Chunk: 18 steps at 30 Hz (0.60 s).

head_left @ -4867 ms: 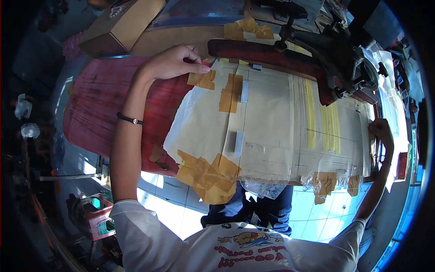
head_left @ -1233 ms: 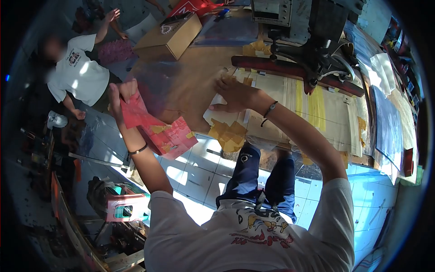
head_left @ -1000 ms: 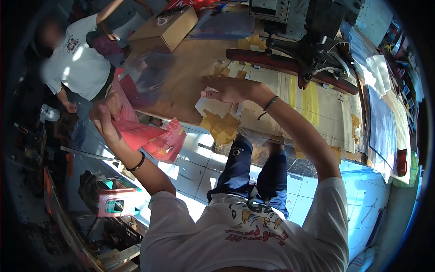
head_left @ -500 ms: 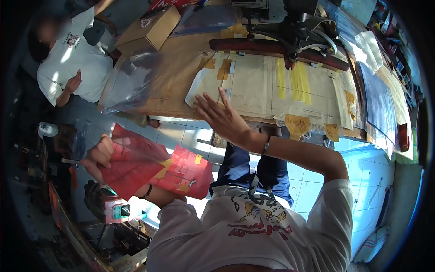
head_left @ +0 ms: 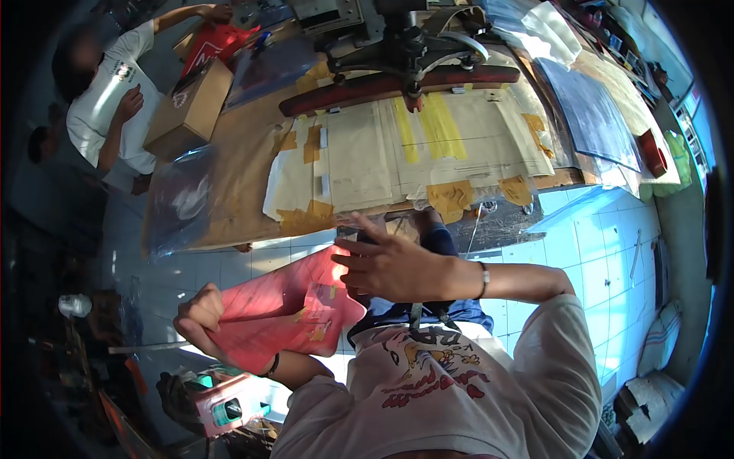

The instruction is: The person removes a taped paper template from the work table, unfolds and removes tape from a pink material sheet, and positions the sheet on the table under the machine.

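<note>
My left hand [head_left: 201,316] is closed on one end of a red sheet [head_left: 264,310], which hangs folded in front of my body and bears yellow tape bits. At the sheet's other end is my right hand [head_left: 390,268], its fingers spread; whether it touches the sheet I cannot tell. Beyond it, a pale paper template [head_left: 355,145] with yellow strips and brown tape lies on the wooden table [head_left: 245,164]. A dark press frame with a long red bar [head_left: 367,93] stands over the template's far edge.
A cardboard box [head_left: 191,111] and a red bag [head_left: 218,47] are at the back left. Clear plastic [head_left: 183,199] covers the table's left end. Another person [head_left: 115,99] stands beyond it. A pink stool [head_left: 233,405] is at lower left, blue sheets [head_left: 589,115] at right.
The red sheet, earlier flat on the table, is now off it in my left hand. My right hand has come back from the template towards the sheet. The view has shifted.
</note>
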Each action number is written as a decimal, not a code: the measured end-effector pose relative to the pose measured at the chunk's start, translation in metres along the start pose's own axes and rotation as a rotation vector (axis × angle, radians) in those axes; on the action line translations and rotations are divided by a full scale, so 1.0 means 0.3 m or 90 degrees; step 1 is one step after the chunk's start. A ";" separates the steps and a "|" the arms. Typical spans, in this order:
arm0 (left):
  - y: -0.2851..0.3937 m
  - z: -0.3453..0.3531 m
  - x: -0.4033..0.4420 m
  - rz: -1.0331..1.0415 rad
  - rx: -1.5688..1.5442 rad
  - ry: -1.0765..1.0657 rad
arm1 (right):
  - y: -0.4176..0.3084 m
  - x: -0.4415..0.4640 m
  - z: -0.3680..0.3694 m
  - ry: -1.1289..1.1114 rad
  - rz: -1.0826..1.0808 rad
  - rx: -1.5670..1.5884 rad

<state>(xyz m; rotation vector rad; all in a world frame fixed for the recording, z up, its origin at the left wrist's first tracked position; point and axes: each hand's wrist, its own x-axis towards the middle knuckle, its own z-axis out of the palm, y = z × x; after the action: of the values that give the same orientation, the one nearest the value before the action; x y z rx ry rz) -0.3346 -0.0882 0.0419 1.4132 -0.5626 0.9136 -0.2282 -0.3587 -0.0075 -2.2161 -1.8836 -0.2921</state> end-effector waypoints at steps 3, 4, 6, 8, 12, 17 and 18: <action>-0.003 -0.030 -0.027 -0.029 -0.019 -0.012 | 0.141 -0.211 -0.232 0.113 0.262 0.019; -0.016 -0.039 -0.030 -0.025 -0.012 0.010 | 0.209 -0.296 -0.260 0.133 0.398 -0.029; -0.045 -0.042 -0.045 -0.047 -0.029 0.054 | 0.343 -0.475 -0.274 0.156 0.542 -0.160; -0.071 -0.063 -0.040 -0.063 -0.038 0.038 | 0.417 -0.650 -0.238 0.031 0.616 -0.184; -0.099 -0.088 -0.024 -0.094 -0.059 -0.069 | 0.429 -0.710 -0.224 -0.115 0.699 -0.184; -0.104 -0.094 -0.012 -0.116 -0.060 -0.093 | 0.523 -0.583 -0.286 -0.035 0.684 -0.148; -0.098 -0.064 -0.010 -0.121 -0.055 -0.075 | 0.567 -0.560 -0.262 -0.015 0.655 -0.114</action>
<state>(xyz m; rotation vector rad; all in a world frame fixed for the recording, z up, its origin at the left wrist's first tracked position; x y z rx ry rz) -0.3160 -0.0677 0.0200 1.4219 -0.5399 0.6504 -0.0879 -0.5666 0.0127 -2.9403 -0.5336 -0.2365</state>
